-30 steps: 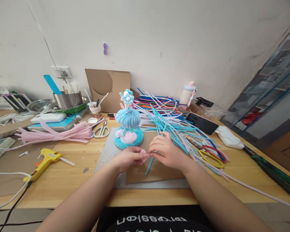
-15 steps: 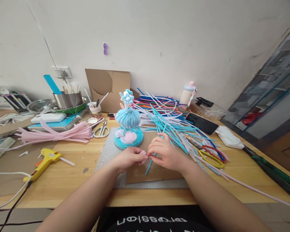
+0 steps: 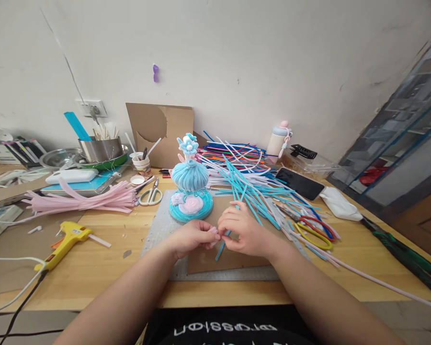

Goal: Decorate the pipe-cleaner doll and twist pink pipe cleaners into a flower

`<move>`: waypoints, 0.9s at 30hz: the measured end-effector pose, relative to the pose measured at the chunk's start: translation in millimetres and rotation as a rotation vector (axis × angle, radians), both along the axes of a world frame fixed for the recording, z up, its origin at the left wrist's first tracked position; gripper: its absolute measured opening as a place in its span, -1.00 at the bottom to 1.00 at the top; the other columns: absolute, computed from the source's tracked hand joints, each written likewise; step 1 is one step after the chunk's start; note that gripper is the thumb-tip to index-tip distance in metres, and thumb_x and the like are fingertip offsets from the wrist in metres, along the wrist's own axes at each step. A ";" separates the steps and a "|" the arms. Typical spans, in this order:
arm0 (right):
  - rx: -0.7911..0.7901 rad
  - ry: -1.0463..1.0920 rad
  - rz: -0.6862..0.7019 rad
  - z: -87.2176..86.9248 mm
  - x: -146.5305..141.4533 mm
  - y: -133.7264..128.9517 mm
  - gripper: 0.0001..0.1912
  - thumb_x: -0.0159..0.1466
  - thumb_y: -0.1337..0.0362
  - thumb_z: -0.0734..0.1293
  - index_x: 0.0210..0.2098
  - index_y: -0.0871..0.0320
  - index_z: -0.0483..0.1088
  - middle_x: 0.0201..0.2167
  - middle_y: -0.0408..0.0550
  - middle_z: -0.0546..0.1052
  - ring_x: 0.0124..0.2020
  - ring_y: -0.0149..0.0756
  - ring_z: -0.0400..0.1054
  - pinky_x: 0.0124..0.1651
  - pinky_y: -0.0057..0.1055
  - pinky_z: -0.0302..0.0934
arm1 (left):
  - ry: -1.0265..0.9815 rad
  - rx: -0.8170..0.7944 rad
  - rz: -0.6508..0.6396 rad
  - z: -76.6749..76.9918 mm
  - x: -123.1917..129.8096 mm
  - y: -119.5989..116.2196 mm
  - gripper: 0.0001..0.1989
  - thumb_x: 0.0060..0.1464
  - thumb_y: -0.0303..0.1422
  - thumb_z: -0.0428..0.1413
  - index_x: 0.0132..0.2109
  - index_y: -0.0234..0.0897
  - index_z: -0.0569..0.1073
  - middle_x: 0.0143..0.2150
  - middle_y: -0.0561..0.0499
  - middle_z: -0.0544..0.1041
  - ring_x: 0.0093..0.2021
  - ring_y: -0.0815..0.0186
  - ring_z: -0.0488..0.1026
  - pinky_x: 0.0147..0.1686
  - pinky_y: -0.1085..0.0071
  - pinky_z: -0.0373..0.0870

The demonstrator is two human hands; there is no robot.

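My left hand (image 3: pixel 196 235) pinches a small pale pink pipe-cleaner piece (image 3: pixel 213 231), mostly covered by the fingers. From the right, my right hand (image 3: pixel 242 230) is closed at the same piece, thumb and fingertips together at its edge. Just beyond the hands stands a blue pipe-cleaner figure (image 3: pixel 190 175) with a ribbed round skirt and a flower on top. Its round blue base (image 3: pixel 206 208) carries a pink coiled flower (image 3: pixel 191 204). A blue pipe cleaner (image 3: pixel 220 251) lies on the brown cardboard (image 3: pixel 204 261) under my right hand.
Loose blue pipe cleaners (image 3: pixel 249 191) lie behind my right hand, with yellow-handled scissors (image 3: pixel 314 237) to their right. On the left are a pink pipe-cleaner bundle (image 3: pixel 82 197), a yellow glue gun (image 3: pixel 70 235) and white-handled scissors (image 3: pixel 151 196). A phone (image 3: pixel 300 183) lies at the right.
My right hand has shifted slightly, its raised fingers curling a little lower and to the left. My left hand stays nearly in place with the pink pipe-cleaner piece.
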State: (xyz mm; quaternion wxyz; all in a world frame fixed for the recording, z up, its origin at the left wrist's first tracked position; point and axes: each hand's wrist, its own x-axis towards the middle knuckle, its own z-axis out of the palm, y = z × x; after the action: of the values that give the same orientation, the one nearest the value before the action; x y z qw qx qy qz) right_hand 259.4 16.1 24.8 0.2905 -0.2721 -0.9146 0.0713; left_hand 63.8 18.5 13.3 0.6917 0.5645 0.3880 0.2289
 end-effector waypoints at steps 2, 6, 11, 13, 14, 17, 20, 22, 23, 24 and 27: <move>-0.004 0.003 0.009 -0.8 0.1 -0.1 -0.90 0.14 0.42 0.25 -0.41 0.09 0.33 -0.38 -0.18 0.49 -0.23 -0.33 0.30 0.18 -0.11 -0.24 | 0.008 -0.001 -0.009 0.5 0.3 -0.3 -0.68 -0.16 -0.15 0.24 -0.53 -0.33 0.42 -0.61 0.10 0.32 -0.55 0.43 0.19 -0.47 0.46 0.08; -0.001 0.005 0.010 -2.1 -0.4 0.3 -0.89 0.12 0.43 0.26 -0.42 0.09 0.34 -0.39 -0.19 0.49 -0.24 -0.33 0.31 0.17 -0.13 -0.24 | 0.000 0.004 -0.017 0.5 0.0 -0.6 -0.67 -0.16 -0.14 0.24 -0.54 -0.34 0.41 -0.61 0.09 0.33 -0.55 0.44 0.20 -0.48 0.46 0.08; 0.049 0.030 -0.004 -3.4 -2.4 1.6 -0.89 0.11 0.42 0.26 -0.45 0.09 0.35 -0.43 -0.20 0.49 -0.29 -0.35 0.31 0.13 -0.16 -0.18 | 0.014 0.025 -0.005 -1.4 -0.4 -0.3 -0.69 -0.14 -0.15 0.23 -0.51 -0.34 0.43 -0.60 0.08 0.34 -0.54 0.43 0.21 -0.47 0.46 0.09; 0.063 0.047 -0.013 -4.5 -3.4 1.9 -0.89 0.12 0.41 0.25 -0.47 0.09 0.35 -0.45 -0.20 0.49 -0.31 -0.36 0.31 0.11 -0.18 -0.16 | 0.021 0.055 0.008 -2.8 -0.3 0.0 -0.70 -0.13 -0.16 0.22 -0.51 -0.33 0.43 -0.60 0.08 0.34 -0.53 0.42 0.21 -0.46 0.45 0.09; 0.066 0.053 -0.019 -5.2 -3.9 1.9 -0.89 0.13 0.41 0.25 -0.47 0.09 0.34 -0.46 -0.20 0.49 -0.32 -0.36 0.31 0.11 -0.19 -0.16 | 0.022 0.070 0.016 -3.6 -0.2 0.2 -0.70 -0.13 -0.16 0.22 -0.52 -0.33 0.43 -0.60 0.08 0.34 -0.53 0.42 0.22 -0.45 0.45 0.09; 0.063 0.070 -0.037 -7.9 -5.7 1.4 -0.89 0.13 0.41 0.24 -0.48 0.10 0.33 -0.47 -0.21 0.49 -0.33 -0.37 0.31 0.11 -0.19 -0.16 | 0.031 0.103 0.040 -5.9 -0.1 0.8 -0.71 -0.13 -0.18 0.22 -0.52 -0.34 0.43 -0.59 0.07 0.36 -0.52 0.41 0.21 -0.45 0.45 0.07; 0.051 0.088 -0.068 -10.1 -7.1 0.9 -0.89 0.13 0.42 0.24 -0.47 0.10 0.32 -0.45 -0.21 0.50 -0.32 -0.36 0.31 0.12 -0.17 -0.18 | 0.037 0.118 0.091 -6.5 -0.2 1.3 -0.71 -0.13 -0.18 0.22 -0.52 -0.34 0.42 -0.56 0.06 0.39 -0.51 0.42 0.22 -0.45 0.45 0.05; 0.044 0.097 -0.101 -10.0 -7.2 0.7 -0.89 0.15 0.41 0.24 -0.43 0.09 0.33 -0.43 -0.20 0.51 -0.30 -0.35 0.32 0.14 -0.15 -0.21 | 0.023 0.139 0.132 -5.3 -0.2 1.7 -0.71 -0.14 -0.18 0.23 -0.53 -0.33 0.41 -0.55 0.06 0.40 -0.50 0.42 0.22 -0.44 0.45 0.05; 0.045 0.102 -0.124 -9.4 -7.0 0.6 -0.90 0.16 0.40 0.24 -0.41 0.09 0.33 -0.41 -0.20 0.51 -0.28 -0.34 0.32 0.14 -0.14 -0.23 | 0.014 0.153 0.149 -4.4 -0.2 1.9 -0.70 -0.14 -0.18 0.24 -0.53 -0.33 0.40 -0.55 0.07 0.40 -0.49 0.43 0.21 -0.43 0.45 0.05; 0.050 0.109 -0.148 -8.5 -6.6 0.5 -0.92 0.18 0.39 0.24 -0.40 0.09 0.34 -0.40 -0.19 0.51 -0.26 -0.32 0.32 0.15 -0.14 -0.24 | 0.006 0.171 0.161 -3.4 -0.2 2.1 -0.69 -0.14 -0.17 0.24 -0.53 -0.33 0.39 -0.54 0.08 0.39 -0.48 0.43 0.21 -0.43 0.46 0.05; 0.084 0.115 -0.198 -5.8 -5.2 -0.2 -0.94 0.22 0.34 0.25 -0.39 0.09 0.33 -0.41 -0.19 0.51 -0.23 -0.30 0.31 0.14 -0.14 -0.24 | 0.005 0.220 0.179 -1.2 -0.5 2.5 -0.66 -0.12 -0.14 0.23 -0.52 -0.34 0.38 -0.56 0.11 0.34 -0.52 0.47 0.13 -0.48 0.47 -0.01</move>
State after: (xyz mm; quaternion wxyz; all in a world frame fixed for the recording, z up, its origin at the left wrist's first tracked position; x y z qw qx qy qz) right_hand 254.2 15.9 19.0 0.3593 -0.3442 -0.8672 0.0191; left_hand 63.3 21.0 12.1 0.6013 0.6008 0.4111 0.3294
